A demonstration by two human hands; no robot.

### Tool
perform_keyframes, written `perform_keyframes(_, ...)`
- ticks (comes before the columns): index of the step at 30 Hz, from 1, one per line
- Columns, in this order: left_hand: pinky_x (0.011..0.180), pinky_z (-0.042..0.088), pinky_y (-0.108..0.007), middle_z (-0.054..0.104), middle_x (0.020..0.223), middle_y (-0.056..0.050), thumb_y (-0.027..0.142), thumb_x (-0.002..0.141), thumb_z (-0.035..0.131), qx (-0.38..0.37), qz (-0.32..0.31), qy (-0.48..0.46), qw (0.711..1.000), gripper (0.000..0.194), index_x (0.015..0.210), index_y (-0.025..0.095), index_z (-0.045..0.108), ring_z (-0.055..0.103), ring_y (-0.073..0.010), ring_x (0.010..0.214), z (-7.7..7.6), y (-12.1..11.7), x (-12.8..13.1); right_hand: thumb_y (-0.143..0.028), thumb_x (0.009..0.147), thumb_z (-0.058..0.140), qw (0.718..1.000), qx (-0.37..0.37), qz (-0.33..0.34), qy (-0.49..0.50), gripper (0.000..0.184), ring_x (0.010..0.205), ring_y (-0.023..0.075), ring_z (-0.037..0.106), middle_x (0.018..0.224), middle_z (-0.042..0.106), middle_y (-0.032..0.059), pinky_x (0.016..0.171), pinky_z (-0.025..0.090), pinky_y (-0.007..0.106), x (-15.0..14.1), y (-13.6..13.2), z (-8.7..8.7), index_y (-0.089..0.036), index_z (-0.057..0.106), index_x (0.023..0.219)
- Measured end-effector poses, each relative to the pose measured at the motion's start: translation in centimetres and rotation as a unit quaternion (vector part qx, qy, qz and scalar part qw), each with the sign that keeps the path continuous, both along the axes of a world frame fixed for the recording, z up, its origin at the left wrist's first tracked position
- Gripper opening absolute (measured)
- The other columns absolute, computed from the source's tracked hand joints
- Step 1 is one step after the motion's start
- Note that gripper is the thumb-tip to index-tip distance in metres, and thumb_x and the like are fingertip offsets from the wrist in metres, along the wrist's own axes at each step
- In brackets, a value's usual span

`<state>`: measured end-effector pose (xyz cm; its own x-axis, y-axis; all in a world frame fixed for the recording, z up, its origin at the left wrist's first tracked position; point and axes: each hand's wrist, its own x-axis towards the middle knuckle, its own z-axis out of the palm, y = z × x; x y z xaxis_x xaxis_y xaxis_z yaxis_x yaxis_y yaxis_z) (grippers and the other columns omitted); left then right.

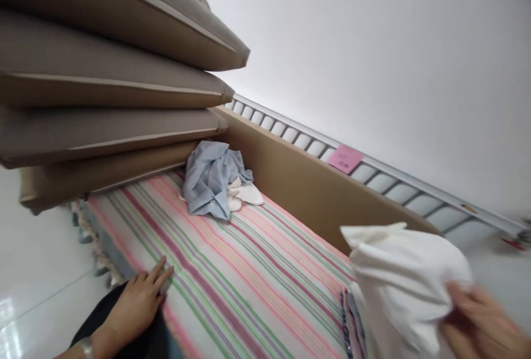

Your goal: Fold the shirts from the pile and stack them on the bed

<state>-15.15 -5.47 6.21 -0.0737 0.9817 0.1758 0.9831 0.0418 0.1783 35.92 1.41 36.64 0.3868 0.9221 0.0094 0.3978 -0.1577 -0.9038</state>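
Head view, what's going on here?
The person's right hand is gripping a white cloth at the near right, raised and blurred. The left hand rests on the edge of a striped cover. A blue shirt lies crumpled at the far end, beside stacked cushions.

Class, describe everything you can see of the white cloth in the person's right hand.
The plain white, soft-looking fabric cloth is creased and bunched, with a pointed corner at its upper left. The bare right hand, blurred, grips its right side. It is at the picture's lower right, partly overlapping the long tan panel in view, and its lower part runs out of frame. Its full shape cannot be told.
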Motion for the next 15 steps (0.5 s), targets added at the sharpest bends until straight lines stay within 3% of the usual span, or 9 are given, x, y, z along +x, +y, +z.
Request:
perform_keyframes(4,0.091,0.041,-0.044,0.035,0.148,-0.009,0.015,0.081,0.039,-0.012,0.001,-0.028,1.0,0.056,0.134,0.029,0.048,0.056,-0.0257,0.101,0.6,-0.4,0.3,-0.047,0.053,0.074,0.984,-0.06,0.166,-0.014,0.04,0.078,0.0277,0.063,0.081,0.066,0.0105,0.069,0.051,0.04,-8.2,0.7,0.1,-0.026,0.061,0.085)
perform_keyframes(7,0.093,0.04,-0.045,0.034,0.149,-0.008,0.014,0.08,0.04,-0.02,-0.01,-0.056,0.998,0.057,0.134,0.03,0.048,0.055,-0.0258,0.103,0.8,-0.7,0.0,-0.051,0.065,0.067,0.98,-0.043,0.193,0.011,0.031,0.068,0.0217,0.06,0.078,0.064,0.0077,0.061,0.049,0.034,-11.1,1.7,-0.1,-0.025,0.06,0.08)
perform_keyframes(11,0.096,0.038,-0.047,0.032,0.15,-0.005,0.013,0.077,0.042,-0.032,-0.014,-0.089,0.995,0.059,0.133,0.032,0.048,0.054,-0.0264,0.106,0.9,-0.4,-0.4,-0.041,0.055,0.074,0.948,-0.082,0.271,-0.149,0.031,0.049,0.0108,0.044,0.054,0.048,-0.002,0.048,0.038,0.025,-14.7,6.1,-0.5,-0.02,0.051,0.056)
perform_keyframes(13,0.097,0.037,-0.048,0.032,0.15,-0.004,0.013,0.077,0.042,-0.035,-0.013,-0.102,0.994,0.06,0.133,0.034,0.048,0.054,-0.0269,0.107,0.8,-0.3,-0.5,-0.039,0.054,0.073,0.947,-0.028,0.257,-0.192,0.034,0.047,0.0082,0.038,0.05,0.042,-0.0053,0.044,0.032,0.022,-17.7,9.6,0.6,-0.019,0.046,0.053)
perform_keyframes(15,0.098,0.037,-0.048,0.032,0.15,-0.003,0.014,0.078,0.042,-0.033,-0.016,-0.115,0.993,0.059,0.133,0.035,0.048,0.054,-0.0271,0.108,0.6,-0.2,-0.6,-0.043,0.059,0.069,0.969,0.108,0.178,-0.13,0.031,0.051,0.0093,0.044,0.057,0.048,-0.0046,0.048,0.037,0.022,-21.4,13.5,3.4,-0.019,0.051,0.066)
